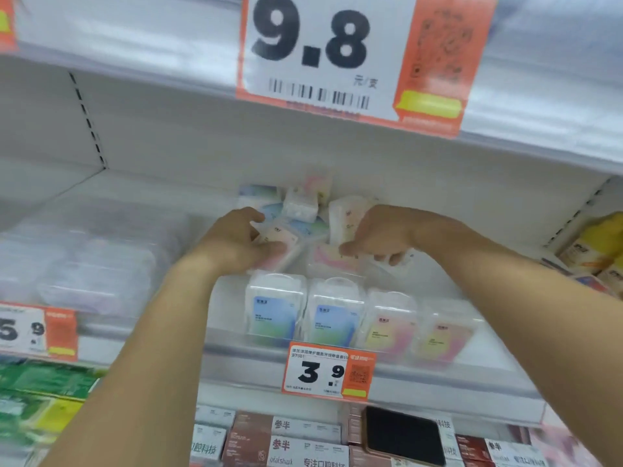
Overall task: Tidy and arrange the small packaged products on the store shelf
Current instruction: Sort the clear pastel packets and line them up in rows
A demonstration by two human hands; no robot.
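Both hands reach deep into the store shelf (337,345), where a jumbled heap of small clear packs (303,205) lies behind a neat front row of four upright packs (357,318). The left hand (236,241) curls its fingers around a pink-labelled pack (281,239), which lies tilted with its long axis running roughly left to right. The right hand (377,234) is curled over another pink pack (332,259) and appears to pinch it, with a white pack (344,217) standing just beside its knuckles. The heap lies straight ahead of and partly between the hands, so either hand is about equally near; the next move likely turns on standing these loose packs upright behind the front row. The shelf is white, with a price tag reading 3.9 (327,372) on its edge, a larger 9.8 tag (337,55) on the shelf above, boxed goods below, and a dark phone (404,434) resting on those boxes.
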